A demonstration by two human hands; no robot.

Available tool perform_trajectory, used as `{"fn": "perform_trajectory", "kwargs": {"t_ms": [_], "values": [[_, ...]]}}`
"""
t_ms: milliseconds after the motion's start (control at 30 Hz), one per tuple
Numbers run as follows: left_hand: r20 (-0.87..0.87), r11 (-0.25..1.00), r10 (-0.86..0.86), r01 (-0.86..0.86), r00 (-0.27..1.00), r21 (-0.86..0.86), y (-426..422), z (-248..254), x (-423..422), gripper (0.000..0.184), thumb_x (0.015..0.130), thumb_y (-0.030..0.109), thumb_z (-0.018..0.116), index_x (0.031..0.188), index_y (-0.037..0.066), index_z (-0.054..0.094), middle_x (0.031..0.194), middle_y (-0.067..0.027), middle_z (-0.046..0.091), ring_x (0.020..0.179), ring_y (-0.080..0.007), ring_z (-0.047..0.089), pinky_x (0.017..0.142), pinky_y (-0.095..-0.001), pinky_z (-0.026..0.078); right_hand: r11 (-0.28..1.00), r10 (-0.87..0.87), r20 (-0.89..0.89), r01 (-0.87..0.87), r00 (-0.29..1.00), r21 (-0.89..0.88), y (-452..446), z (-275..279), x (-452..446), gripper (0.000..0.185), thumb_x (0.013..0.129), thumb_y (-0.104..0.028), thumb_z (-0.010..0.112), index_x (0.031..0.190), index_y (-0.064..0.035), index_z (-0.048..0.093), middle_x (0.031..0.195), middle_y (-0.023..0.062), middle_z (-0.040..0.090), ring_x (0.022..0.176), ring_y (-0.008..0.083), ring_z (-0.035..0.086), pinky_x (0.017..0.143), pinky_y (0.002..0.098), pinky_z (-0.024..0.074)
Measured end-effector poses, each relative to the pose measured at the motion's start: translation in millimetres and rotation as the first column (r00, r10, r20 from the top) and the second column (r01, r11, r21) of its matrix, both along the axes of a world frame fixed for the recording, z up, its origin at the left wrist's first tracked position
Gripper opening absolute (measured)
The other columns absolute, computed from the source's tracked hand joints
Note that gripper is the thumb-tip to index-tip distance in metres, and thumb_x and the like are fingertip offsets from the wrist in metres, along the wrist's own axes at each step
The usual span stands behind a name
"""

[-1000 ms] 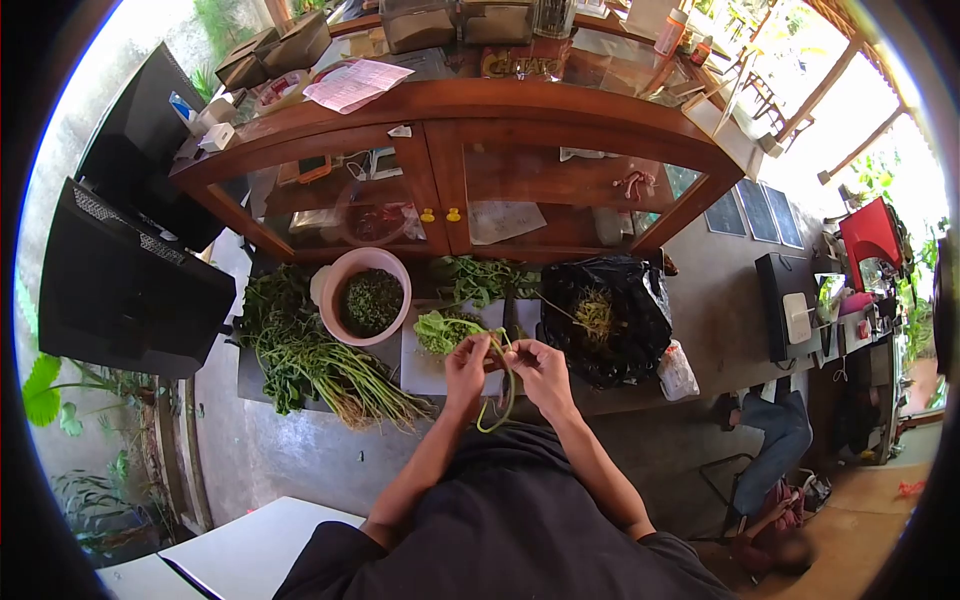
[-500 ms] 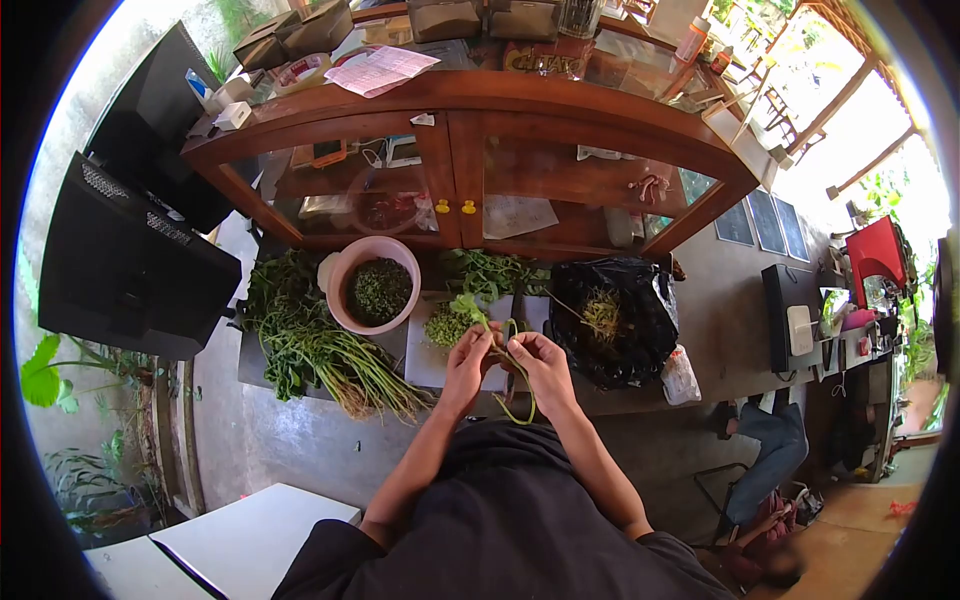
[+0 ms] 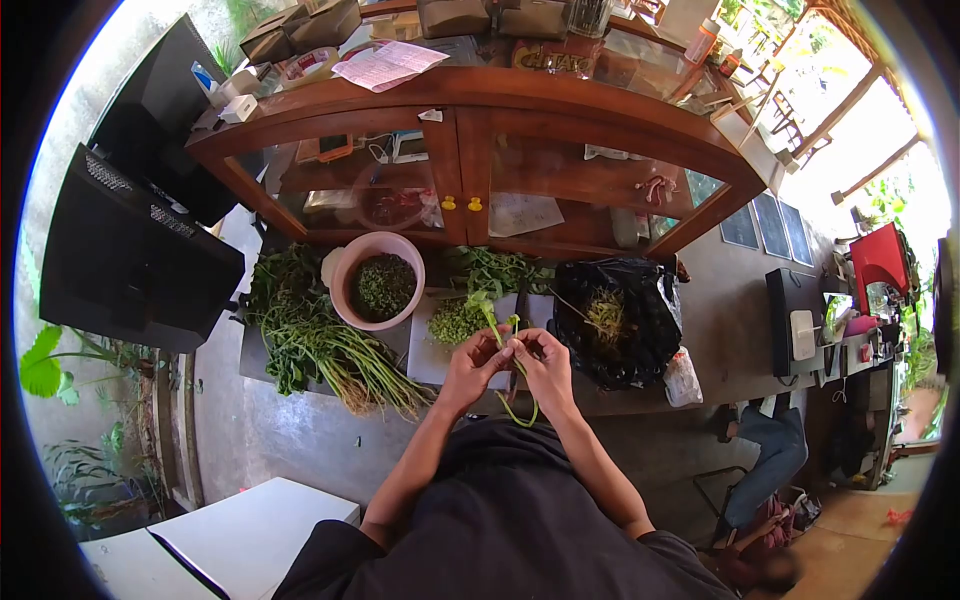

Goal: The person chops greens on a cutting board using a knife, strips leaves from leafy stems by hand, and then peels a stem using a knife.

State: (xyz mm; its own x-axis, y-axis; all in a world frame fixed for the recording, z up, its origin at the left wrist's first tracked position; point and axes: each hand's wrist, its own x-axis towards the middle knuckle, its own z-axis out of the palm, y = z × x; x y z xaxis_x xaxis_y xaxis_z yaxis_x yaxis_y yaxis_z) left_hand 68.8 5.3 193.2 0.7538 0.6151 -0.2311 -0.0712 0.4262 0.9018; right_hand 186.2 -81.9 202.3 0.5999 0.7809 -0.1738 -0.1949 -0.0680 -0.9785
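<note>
Over the front edge of the white cutting board (image 3: 424, 362), my hands meet around one green vegetable stem (image 3: 521, 412). My left hand (image 3: 472, 370) pinches the stem just below its pale leafy tip. Close beside it, my right hand (image 3: 547, 372) has thumb and fingers closed on the same stem, whose long lower end hangs curled beneath. Chopped greens (image 3: 452, 323) lie on the board behind my left hand. To the left stands a pink bowl (image 3: 340, 300) of darker cut leaves. A big bunch of leafy stems (image 3: 345, 350) lies beside it, roots toward me.
A black plastic bag (image 3: 650, 325) with stem scraps (image 3: 606, 318) lies open right of the board. More leaves (image 3: 490, 268) rest behind it. A wooden glass-door cabinet (image 3: 456, 170) backs the table. A black screen (image 3: 140, 250) stands left; a person's leg (image 3: 770, 450) shows lower right.
My hands have drawn closer together on the stem, with the thumbs now nearly touching. The view has shifted slightly; the bowl, bunch and bag stay in place.
</note>
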Motion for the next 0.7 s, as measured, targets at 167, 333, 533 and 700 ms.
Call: {"fn": "perform_trajectory", "kwargs": {"t_ms": [167,333,533,700], "values": [[-0.034,0.993,-0.019,0.023,0.999,0.116,0,-3,-2,0.045,0.092,0.013,0.069,0.131,0.0,0.051,0.104,-0.0042,0.065,0.097,-0.0103,0.061,0.086,-0.0287,0.052,1.0,0.006,-0.014,-0.007,1.0,-0.014,1,5,0,0.008,0.093,-0.006,0.064,0.097,0.0017,0.063,0.082,0.0014,0.065,0.074,0.0058,0.061,0.068,0.0204,0.0501],[-0.037,0.992,-0.078,0.081,0.996,0.101,7,-3,-5,0.047,0.09,0.009,0.069,0.132,0.001,0.05,0.104,-0.005,0.066,0.097,-0.011,0.062,0.085,-0.0292,0.053,1.0,0.018,-0.152,-0.021,0.988,-0.016,1,4,1,0.008,0.093,-0.007,0.065,0.094,0.0007,0.063,0.08,0.0014,0.064,0.072,0.0058,0.06,0.066,0.0208,0.05],[-0.011,0.987,-0.138,0.138,0.99,0.088,13,4,-8,0.047,0.089,0.005,0.069,0.132,0.0,0.05,0.114,-0.0084,0.065,0.104,-0.0154,0.063,0.092,-0.0335,0.053,1.0,0.005,-0.201,-0.005,0.98,-0.001,2,3,-2,0.009,0.093,-0.009,0.065,0.092,-0.0008,0.061,0.074,0.0009,0.065,0.067,0.0053,0.06,0.058,0.0205,0.0463],[-0.05,0.976,-0.181,0.186,0.982,0.111,18,4,-10,0.048,0.088,0.001,0.068,0.133,0.0,0.05,0.115,-0.0078,0.065,0.104,-0.0153,0.062,0.093,-0.0331,0.052,1.0,-0.014,-0.011,0.014,1.0,-0.012,5,8,-5,0.006,0.092,-0.006,0.065,0.091,-0.0012,0.061,0.072,-0.0003,0.063,0.064,0.0037,0.057,0.054,0.0204,0.0436]]}}
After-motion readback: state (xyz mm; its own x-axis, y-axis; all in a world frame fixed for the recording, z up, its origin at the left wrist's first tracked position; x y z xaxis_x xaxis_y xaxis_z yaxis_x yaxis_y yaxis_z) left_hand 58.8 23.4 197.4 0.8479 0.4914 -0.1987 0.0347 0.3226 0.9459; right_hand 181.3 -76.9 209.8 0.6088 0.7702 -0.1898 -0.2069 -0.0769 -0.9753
